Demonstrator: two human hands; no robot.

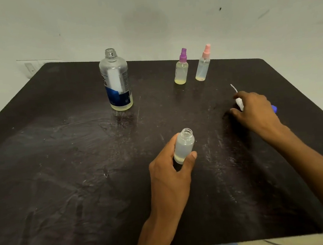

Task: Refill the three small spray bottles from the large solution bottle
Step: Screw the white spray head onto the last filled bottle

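Three small bottles: one uncapped, two capped.
Open bottle (184, 146): centre frame, gripped upright by left hand (171, 172), likely steadied for filling; little liquid inside.
Sprayer (239, 103): right of centre, white tube and blue tip, pinched in right hand (256, 109) low over table (62, 171).
Large bottle (116, 81): upper centre-left, uncapped, nearly empty.
Purple-cap bottle (181, 69), pink-cap bottle (203, 65): upper right, side by side, awaiting refill.

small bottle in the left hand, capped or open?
Open. The small bottle in the left hand shows a bare threaded neck; the right hand holds its spray head off to the side.
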